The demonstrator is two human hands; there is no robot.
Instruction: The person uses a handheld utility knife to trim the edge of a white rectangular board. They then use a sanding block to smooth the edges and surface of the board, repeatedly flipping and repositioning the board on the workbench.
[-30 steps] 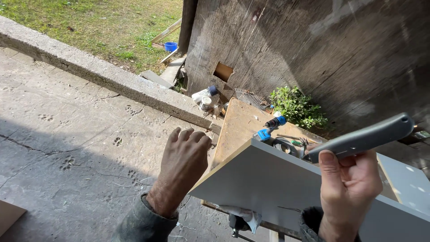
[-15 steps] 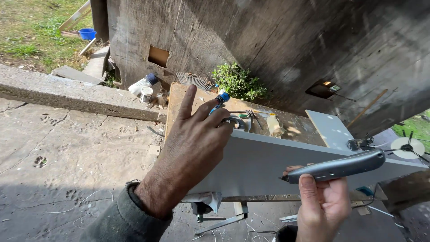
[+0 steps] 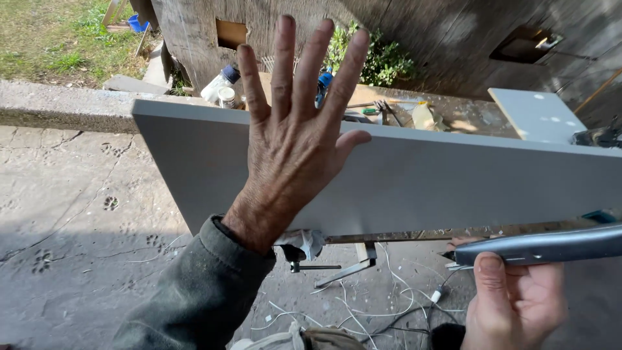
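I see the right hand [image 3: 515, 301] closed around the grey handle of a utility knife [image 3: 538, 246], thumb pressed along its side, the tool lying level with its tip pointing left, just below the lower edge of the grey panel [image 3: 421, 181]. The left hand [image 3: 295, 139] is spread wide open, all fingers splayed, holding nothing; its palm lies flat against the face of the panel near its left end, fingertips reaching past the top edge. A dark green sleeve [image 3: 197, 291] covers that forearm. The panel stands on its long edge, tilted, across a wooden workbench [image 3: 453, 116]. On the bench's far side I make out a blue-capped bottle [image 3: 324, 84], a jar [image 3: 227, 97] and a smaller grey board [image 3: 538, 113] at the right end. Beneath the bench a metal clamp [image 3: 343, 266] hangs, and white cables [image 3: 363, 311] trail over the concrete floor [image 3: 78, 214].
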